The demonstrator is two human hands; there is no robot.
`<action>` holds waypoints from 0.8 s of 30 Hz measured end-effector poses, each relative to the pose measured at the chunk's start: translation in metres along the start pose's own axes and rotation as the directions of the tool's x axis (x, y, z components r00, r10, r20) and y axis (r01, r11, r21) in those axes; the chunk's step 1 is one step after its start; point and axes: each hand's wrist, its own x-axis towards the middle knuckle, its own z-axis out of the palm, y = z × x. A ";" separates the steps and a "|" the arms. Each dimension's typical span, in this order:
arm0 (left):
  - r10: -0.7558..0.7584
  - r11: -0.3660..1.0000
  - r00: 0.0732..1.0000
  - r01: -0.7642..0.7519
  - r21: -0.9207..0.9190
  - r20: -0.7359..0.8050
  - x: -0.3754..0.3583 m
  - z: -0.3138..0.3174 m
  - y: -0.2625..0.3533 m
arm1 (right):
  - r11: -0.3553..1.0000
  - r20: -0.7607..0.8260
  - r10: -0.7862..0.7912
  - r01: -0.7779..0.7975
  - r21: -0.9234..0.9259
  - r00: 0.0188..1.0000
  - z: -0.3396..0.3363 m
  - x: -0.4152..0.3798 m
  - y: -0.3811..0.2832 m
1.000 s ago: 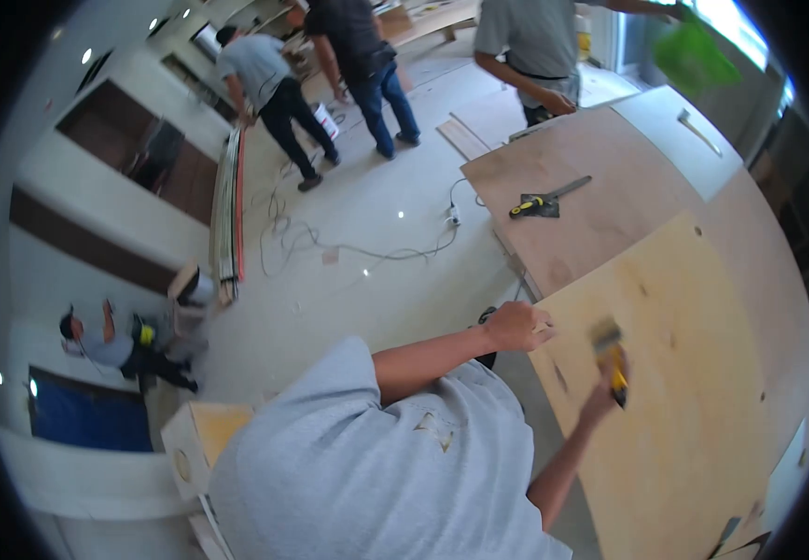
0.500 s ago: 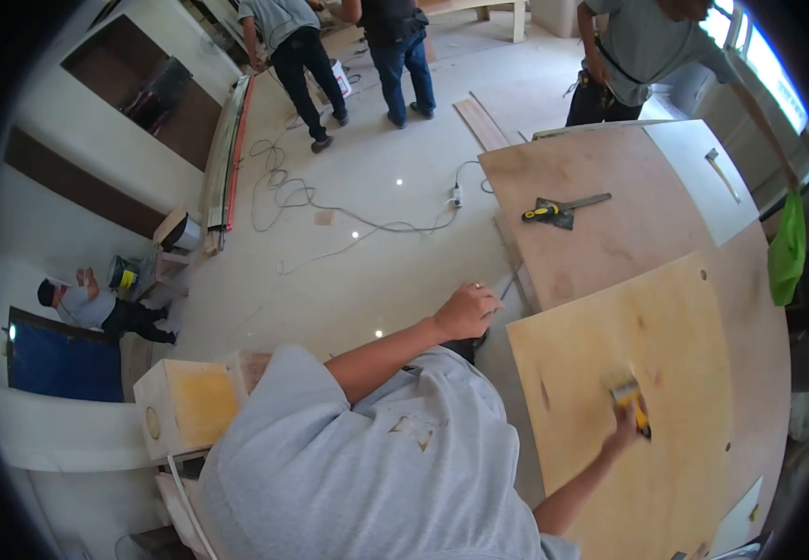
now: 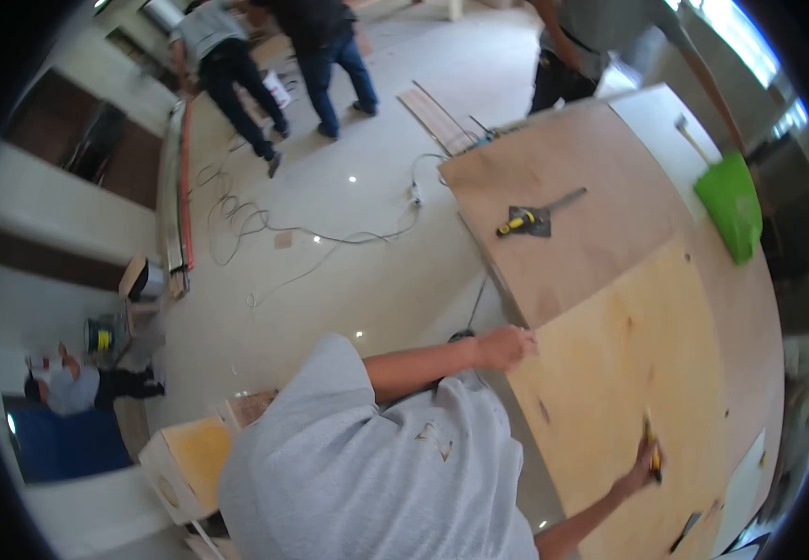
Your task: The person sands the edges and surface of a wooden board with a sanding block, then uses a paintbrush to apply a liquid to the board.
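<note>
My right hand (image 3: 648, 462) is closed around the handle of a scraper (image 3: 655, 455) with a yellow and black grip. Its thin blade, seen nearly edge-on, lies over the yellowish plywood panel (image 3: 610, 345). At the panel's near left edge, my left hand (image 3: 507, 347) has its fingers curled together; whether they pinch anything is hard to make out. Beyond the panel, a yellow-handled tool with a long grey blade (image 3: 533, 218) rests across a dark square piece on the larger brown board (image 3: 554, 168). Another dark-bladed tool (image 3: 686, 532) lies near the panel's lower end.
A co-worker at the far side holds a green bag (image 3: 733, 205) over the white sheet (image 3: 661, 117). Several people stand or work across the room. A cable (image 3: 330, 241) winds over the floor, and a wooden box (image 3: 195, 457) stands behind me.
My right hand has moved lower on the panel with the scraper, whose blade has turned edge-on. My left hand has come to the panel's edge. The view has shifted, and the green bag is over the sheet.
</note>
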 end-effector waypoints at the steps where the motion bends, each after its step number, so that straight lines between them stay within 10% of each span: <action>1: 0.085 0.996 0.995 -0.083 -0.033 0.055 0.002 0.005 -0.009 | 0.993 0.075 -0.020 0.028 -0.111 0.997 0.034 -0.011 0.005; 4: 0.129 0.952 0.992 -0.121 -0.281 0.010 -0.009 0.003 -0.025 | 0.970 0.300 -0.011 0.083 -0.229 0.954 0.172 -0.065 -0.037; 6: -0.083 0.927 0.986 0.128 -0.352 0.142 -0.008 -0.043 0.007 | 0.968 0.408 0.247 -0.207 -0.139 0.879 0.243 -0.079 -0.010; 10: -0.066 0.956 0.985 0.108 -0.273 0.159 -0.012 -0.069 0.011 | 0.946 0.488 0.315 -0.309 -0.095 0.814 0.335 -0.079 -0.005; 15: -0.063 0.956 0.989 0.099 -0.275 0.136 -0.030 -0.084 -0.012 | 0.975 0.021 0.219 -0.218 -0.046 0.976 0.244 -0.023 0.046; 19: -0.138 0.945 0.983 0.167 -0.282 0.120 -0.025 -0.094 -0.025 | 0.946 -0.636 0.070 -0.254 -0.202 0.768 0.041 -0.002 0.061; 20: -0.140 0.944 0.983 0.169 -0.285 0.118 -0.023 -0.097 -0.030 | 0.834 -0.705 -0.097 -0.330 -0.443 0.702 0.005 -0.007 0.052; 24: -0.156 0.948 0.984 0.174 -0.266 0.087 -0.011 -0.105 -0.045 | 0.877 -0.668 -0.023 -0.306 -0.370 0.744 -0.016 -0.034 0.006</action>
